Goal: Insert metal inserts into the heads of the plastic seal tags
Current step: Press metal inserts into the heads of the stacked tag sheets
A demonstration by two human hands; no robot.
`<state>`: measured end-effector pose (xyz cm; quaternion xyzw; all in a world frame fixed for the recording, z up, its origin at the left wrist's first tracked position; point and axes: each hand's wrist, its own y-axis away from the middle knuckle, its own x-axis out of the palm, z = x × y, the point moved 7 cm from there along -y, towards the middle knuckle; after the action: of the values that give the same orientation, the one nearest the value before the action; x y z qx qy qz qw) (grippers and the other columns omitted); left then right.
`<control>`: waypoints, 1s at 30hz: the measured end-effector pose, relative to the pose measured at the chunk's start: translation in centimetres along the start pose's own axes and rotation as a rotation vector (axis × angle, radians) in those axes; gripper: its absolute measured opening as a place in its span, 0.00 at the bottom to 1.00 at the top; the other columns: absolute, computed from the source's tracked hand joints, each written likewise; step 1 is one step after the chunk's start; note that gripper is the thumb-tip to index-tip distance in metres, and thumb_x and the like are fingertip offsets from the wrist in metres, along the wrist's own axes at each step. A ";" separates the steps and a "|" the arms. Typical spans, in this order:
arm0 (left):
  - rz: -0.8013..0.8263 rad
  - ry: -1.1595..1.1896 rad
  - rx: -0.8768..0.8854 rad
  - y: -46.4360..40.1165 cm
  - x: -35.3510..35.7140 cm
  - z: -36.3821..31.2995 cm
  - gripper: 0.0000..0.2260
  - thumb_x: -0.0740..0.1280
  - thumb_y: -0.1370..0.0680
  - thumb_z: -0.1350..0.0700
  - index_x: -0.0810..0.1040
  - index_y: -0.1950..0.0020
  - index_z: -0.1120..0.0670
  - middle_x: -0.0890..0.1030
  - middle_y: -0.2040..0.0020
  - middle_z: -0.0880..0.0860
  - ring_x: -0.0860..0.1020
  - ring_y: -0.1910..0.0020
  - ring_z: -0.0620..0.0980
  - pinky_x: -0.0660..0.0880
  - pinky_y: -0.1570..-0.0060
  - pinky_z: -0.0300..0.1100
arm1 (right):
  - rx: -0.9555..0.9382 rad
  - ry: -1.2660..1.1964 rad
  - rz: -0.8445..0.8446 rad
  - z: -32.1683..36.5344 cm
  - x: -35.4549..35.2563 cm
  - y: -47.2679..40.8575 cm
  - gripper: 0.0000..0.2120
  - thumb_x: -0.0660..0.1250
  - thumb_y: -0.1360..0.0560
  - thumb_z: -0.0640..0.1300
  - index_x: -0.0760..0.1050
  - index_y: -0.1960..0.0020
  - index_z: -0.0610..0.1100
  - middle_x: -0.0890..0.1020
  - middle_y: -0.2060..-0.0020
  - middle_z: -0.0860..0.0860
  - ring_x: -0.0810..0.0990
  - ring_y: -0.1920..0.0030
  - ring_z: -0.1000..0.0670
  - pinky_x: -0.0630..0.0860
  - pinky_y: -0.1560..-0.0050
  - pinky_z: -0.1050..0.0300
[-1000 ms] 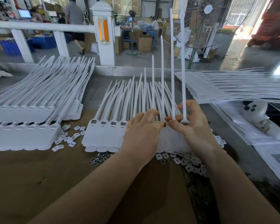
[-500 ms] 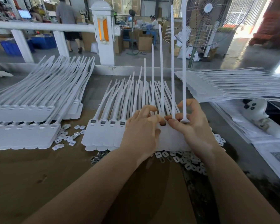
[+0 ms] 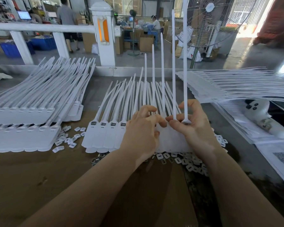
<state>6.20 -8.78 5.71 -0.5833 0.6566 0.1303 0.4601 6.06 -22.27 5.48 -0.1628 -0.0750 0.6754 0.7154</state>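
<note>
A strip of joined white plastic seal tags (image 3: 103, 136) lies in the middle of the table, tails pointing away from me. Several heads at its left end show dark metal inserts (image 3: 94, 123). My right hand (image 3: 197, 126) grips the strip's right end and tilts it up, so several tails (image 3: 173, 63) stand upright. My left hand (image 3: 143, 133) has its curled fingertips on a tag head next to the right hand's fingers; what it pinches is hidden. Loose metal inserts (image 3: 97, 159) and small white plastic pieces (image 3: 187, 163) lie in front of the strip.
Finished-looking stacks of tag strips (image 3: 23, 125) fill the left of the table, another stack (image 3: 236, 86) the right. More small white pieces (image 3: 67, 138) are scattered between. A white controller (image 3: 259, 112) lies on papers at the right. A fan (image 3: 208, 22) stands behind.
The raised tails have tipped a little further upright and the strip's right end has lifted slightly. Both hands stay at the same tag heads, fingers shifting slightly.
</note>
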 end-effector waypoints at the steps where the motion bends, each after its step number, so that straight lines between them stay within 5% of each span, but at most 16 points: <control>1: 0.001 0.004 0.000 0.0 0.0 0.0 0.12 0.66 0.26 0.64 0.78 0.49 0.48 0.66 0.35 0.45 0.66 0.37 0.46 0.66 0.37 0.50 | -0.001 0.005 -0.001 0.0 0.0 0.0 0.15 0.67 0.27 0.33 0.67 0.46 0.45 0.83 0.63 0.44 0.83 0.55 0.54 0.75 0.58 0.69; 5: -0.009 0.023 0.002 -0.1 -0.2 0.3 0.10 0.67 0.27 0.64 0.79 0.53 0.48 0.65 0.40 0.42 0.68 0.38 0.45 0.66 0.38 0.43 | -0.004 0.011 -0.002 -0.1 0.0 -0.1 0.15 0.68 0.27 0.33 0.67 0.46 0.46 0.81 0.66 0.45 0.83 0.54 0.54 0.76 0.56 0.68; 10: -0.029 0.073 -0.031 -0.1 -0.4 0.8 0.11 0.67 0.27 0.64 0.75 0.59 0.47 0.68 0.48 0.41 0.69 0.42 0.43 0.62 0.53 0.21 | -0.003 0.016 -0.006 -0.2 0.0 -0.1 0.16 0.68 0.28 0.33 0.67 0.46 0.46 0.82 0.65 0.44 0.83 0.54 0.53 0.76 0.55 0.67; 18: -0.094 0.016 0.001 -1.0 -0.3 0.2 0.07 0.72 0.28 0.54 0.82 0.50 0.48 0.69 0.56 0.40 0.70 0.47 0.44 0.67 0.47 0.39 | -0.002 0.031 0.000 -0.1 -0.1 -0.1 0.16 0.68 0.27 0.34 0.66 0.46 0.46 0.81 0.65 0.44 0.83 0.54 0.53 0.78 0.51 0.60; 25: -0.157 0.034 0.027 -1.4 -0.4 0.0 0.08 0.73 0.30 0.54 0.75 0.61 0.46 0.67 0.62 0.38 0.69 0.56 0.41 0.65 0.55 0.36 | -0.003 0.014 0.017 0.0 0.0 0.0 0.16 0.68 0.28 0.33 0.66 0.46 0.46 0.81 0.68 0.52 0.83 0.54 0.53 0.78 0.51 0.60; 30: -0.176 0.018 0.046 -1.3 -0.3 0.3 0.04 0.73 0.29 0.54 0.83 0.55 0.50 0.67 0.61 0.38 0.68 0.54 0.40 0.61 0.56 0.29 | -0.011 0.014 0.020 0.1 0.1 0.0 0.16 0.67 0.28 0.33 0.66 0.46 0.46 0.82 0.67 0.53 0.83 0.54 0.53 0.78 0.52 0.64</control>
<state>7.45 -8.78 6.29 -0.6290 0.6098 0.0690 0.4772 6.06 -22.16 5.57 -0.1721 -0.0719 0.6809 0.7082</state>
